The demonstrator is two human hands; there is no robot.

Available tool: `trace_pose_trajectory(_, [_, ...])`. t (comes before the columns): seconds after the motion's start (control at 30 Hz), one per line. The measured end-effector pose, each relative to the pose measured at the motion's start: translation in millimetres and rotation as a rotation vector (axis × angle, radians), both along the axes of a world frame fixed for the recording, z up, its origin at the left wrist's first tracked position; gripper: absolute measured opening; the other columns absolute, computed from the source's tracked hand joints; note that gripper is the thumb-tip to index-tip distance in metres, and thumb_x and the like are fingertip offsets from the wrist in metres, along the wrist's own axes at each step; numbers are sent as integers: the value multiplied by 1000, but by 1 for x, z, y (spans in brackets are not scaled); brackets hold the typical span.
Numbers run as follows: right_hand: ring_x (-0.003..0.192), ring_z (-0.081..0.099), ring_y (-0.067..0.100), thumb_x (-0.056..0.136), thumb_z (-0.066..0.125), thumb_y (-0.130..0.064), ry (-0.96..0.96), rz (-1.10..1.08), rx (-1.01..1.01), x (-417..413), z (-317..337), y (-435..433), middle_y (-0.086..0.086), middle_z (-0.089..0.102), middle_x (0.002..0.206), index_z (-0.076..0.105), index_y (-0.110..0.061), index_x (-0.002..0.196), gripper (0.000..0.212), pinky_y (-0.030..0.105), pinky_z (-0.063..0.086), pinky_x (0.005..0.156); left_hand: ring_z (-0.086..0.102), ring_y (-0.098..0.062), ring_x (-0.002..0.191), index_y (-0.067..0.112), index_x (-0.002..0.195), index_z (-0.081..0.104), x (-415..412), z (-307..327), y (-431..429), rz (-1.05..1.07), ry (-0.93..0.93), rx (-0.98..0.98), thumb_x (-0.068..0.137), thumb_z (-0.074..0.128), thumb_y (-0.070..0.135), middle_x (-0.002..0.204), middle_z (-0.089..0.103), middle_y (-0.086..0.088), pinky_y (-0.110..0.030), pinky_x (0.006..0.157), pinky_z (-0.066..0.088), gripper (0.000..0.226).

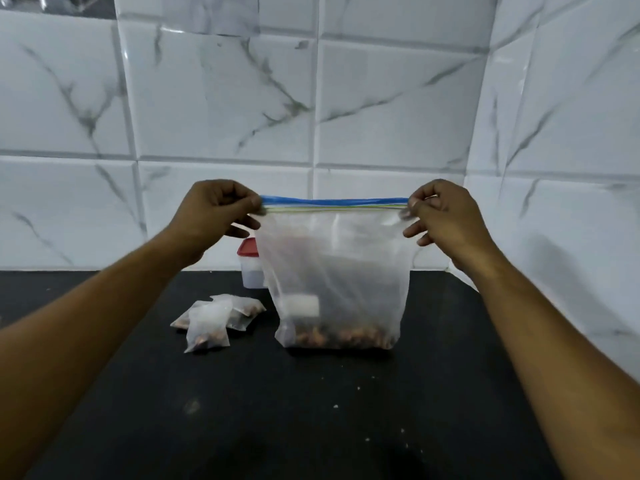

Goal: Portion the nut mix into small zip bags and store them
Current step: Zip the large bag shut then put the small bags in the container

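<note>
Lower frame, both edges: two bare forearms reach forward and upward from the bottom corners toward the centre.

Lower centre: a black table (311,427), with pale crumbs (335,406) scattered over its surface.

Left of centre, on the table: a pile of small zip bags (211,322), translucent and overlapping one another. Brown contents show at the bottom of each. They lie apart from the large bag.

Centre: a large zip bag (332,265), translucent, held upright. The nut mix (343,336) forms a shallow brown layer along its bottom; the rest of the bag is slack and mostly empty. The base appears to rest on the table, though contact cannot be confirmed from this angle.

Centre, at the bag's top: a blue seal strip (332,202) is drawn taut and level. The left hand (218,209) pinches its left corner between thumb and curled fingers. The right hand (446,216) pinches the right corner in the same manner. Both hands are closed on the bag.

Behind the bag, at its left side: a pale container (250,271) with a red lid (246,249), standing against the wall and partly hidden.

Upper frame: a wall (221,98) of white marbled tiles with grey veins, turning a corner at the right.
</note>
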State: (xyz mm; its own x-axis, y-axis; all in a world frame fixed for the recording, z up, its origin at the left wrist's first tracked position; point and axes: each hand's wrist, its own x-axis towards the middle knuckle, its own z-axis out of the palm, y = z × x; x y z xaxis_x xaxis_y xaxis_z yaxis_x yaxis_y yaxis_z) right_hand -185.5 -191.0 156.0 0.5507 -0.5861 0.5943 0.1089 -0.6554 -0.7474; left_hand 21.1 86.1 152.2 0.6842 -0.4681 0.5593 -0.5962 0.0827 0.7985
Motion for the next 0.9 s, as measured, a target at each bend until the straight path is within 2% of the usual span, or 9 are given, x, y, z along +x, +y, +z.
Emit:
trace_pose_trajectory(0.1, [73, 66, 14, 98, 63, -14, -57, -116, -158, -2, 9, -4, 0, 76, 88, 66, -17, 96, 5, 18, 47, 60, 72, -15, 69, 11, 91, 72, -3, 1, -1, -3, -26, -38, 97, 69, 15, 85, 78, -6, -24, 57, 58, 7])
trace_pose_trajectory(0.2, [78, 62, 7, 98, 60, -13, 43, -127, -254, -7, 18, -5, -8, 75, 90, 66, -23, 109, 17, 17, 45, 62, 70, -13, 67, 12, 92, 73, -7, 5, -2, -9, -61, -54, 96, 70, 15, 81, 76, -2, -23, 56, 56, 6])
trace_pose_trajectory(0.27, [100, 65, 13, 97, 62, -19, 130, -142, -335, -9, 21, -2, -10, 73, 105, 62, -30, 121, 26, 27, 53, 81, 70, -13, 67, 10, 93, 73, -10, 4, -4, -22, -65, -59, 96, 70, 13, 79, 76, 0, -22, 55, 56, 5])
trace_pose_trajectory(0.37, [122, 59, 20, 92, 69, -50, 220, -187, -582, -7, 27, 24, -8, 67, 129, 56, -30, 136, 50, 43, 49, 103, 69, -12, 66, 9, 93, 72, -15, 3, -8, -33, -72, -66, 96, 70, 12, 77, 75, 1, -23, 55, 56, 5])
trace_pose_trajectory(0.47, [122, 58, 21, 84, 59, -78, 334, -176, -782, 8, 30, 56, -8, 66, 132, 54, -29, 141, 75, 40, 46, 102, 69, -13, 67, 10, 91, 72, -19, 4, -9, -45, -70, -76, 96, 70, 12, 78, 76, -1, -23, 55, 56, 6])
trace_pose_trajectory(0.57, [106, 62, 19, 91, 53, -75, 419, -112, -862, 32, 28, 66, -8, 70, 117, 61, -30, 130, 60, 36, 50, 87, 69, -14, 69, 11, 91, 73, -21, 5, -8, -58, -78, -77, 96, 70, 13, 80, 76, -2, -24, 56, 56, 6])
trace_pose_trajectory(0.7, [80, 59, 13, 98, 63, -49, 314, 25, -834, 51, 29, 65, -10, 62, 84, 73, -23, 98, 28, 36, 50, 69, 68, -15, 71, 11, 97, 72, -20, 0, -3, -49, -93, -96, 96, 71, 14, 84, 76, -1, -26, 58, 56, 4])
trace_pose_trajectory(0.83, [78, 55, 10, 95, 70, -39, 204, 75, -757, 58, 32, 66, -9, 56, 81, 79, -22, 97, 19, 30, 43, 66, 73, -18, 78, 17, 119, 67, -11, -20, 4, -69, 25, -113, 89, 78, 20, 96, 75, -5, -27, 63, 59, 32])
trace_pose_trajectory(0.9, [79, 56, 11, 94, 73, -37, 174, 79, -721, 59, 33, 65, -8, 57, 82, 80, -22, 98, 18, 32, 45, 68, 74, -19, 84, 20, 122, 65, -7, -43, 3, -118, 92, 17, 84, 81, 22, 101, 75, -2, -28, 67, 60, 41])
